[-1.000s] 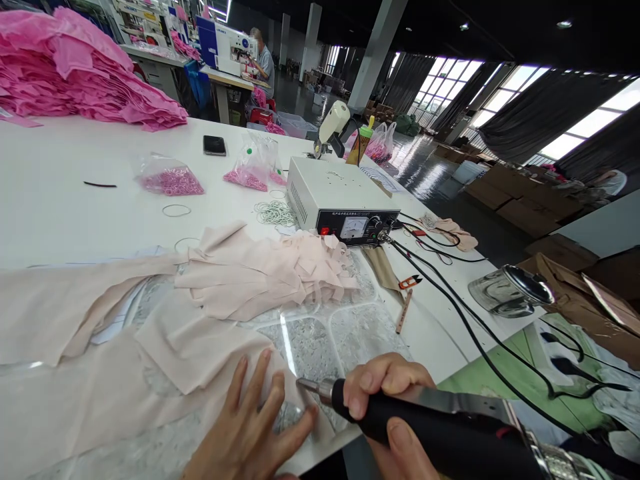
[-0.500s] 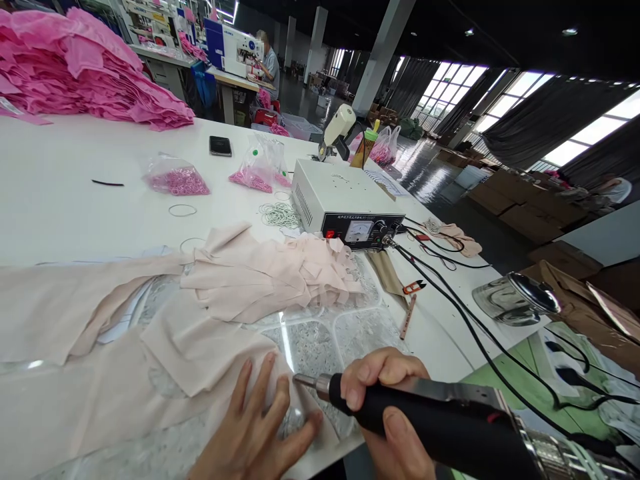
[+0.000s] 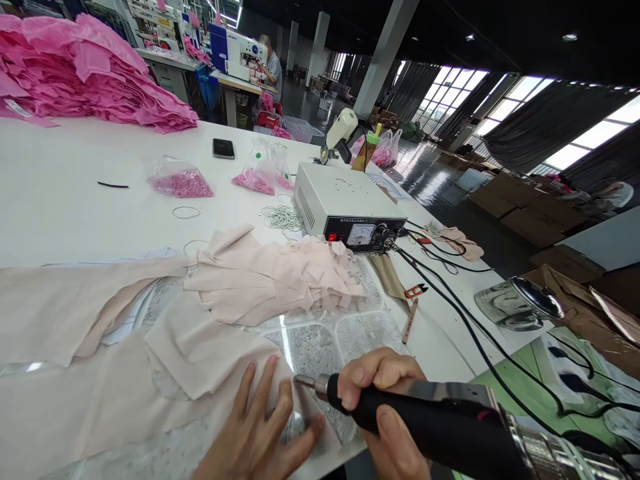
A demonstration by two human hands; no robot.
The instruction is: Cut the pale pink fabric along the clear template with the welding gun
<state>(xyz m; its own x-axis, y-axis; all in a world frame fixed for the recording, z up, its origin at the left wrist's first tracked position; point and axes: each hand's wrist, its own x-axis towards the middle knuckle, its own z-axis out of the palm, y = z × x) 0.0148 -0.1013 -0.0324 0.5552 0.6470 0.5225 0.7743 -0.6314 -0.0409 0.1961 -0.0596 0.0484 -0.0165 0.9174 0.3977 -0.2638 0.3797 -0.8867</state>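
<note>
My left hand (image 3: 267, 420) lies with spread fingers on a pale pink fabric piece (image 3: 200, 363) near the table's front edge. Wrapped around a black handheld ultrasonic welder (image 3: 425, 420) are the fingers of my right hand (image 3: 385, 400). The welder's metal tip (image 3: 306, 381) meets the fabric's edge just right of my left fingertips. Beneath the fabric is a clear sheet over a grey speckled surface (image 3: 313, 347). A gathered pile of the same pale fabric (image 3: 270, 273) sits behind my hands.
A white control box (image 3: 350, 200) with a dial stands behind, its black cables (image 3: 450, 303) running right. Orange thread snips (image 3: 416, 291) and a glass mug (image 3: 515, 303) are on the right. Farther back lie bags of pink rings (image 3: 183, 181), a phone (image 3: 223, 148) and pink garments (image 3: 95, 73).
The whole view has shifted slightly. Both hands and the welder keep nearly the same place against the fabric.
</note>
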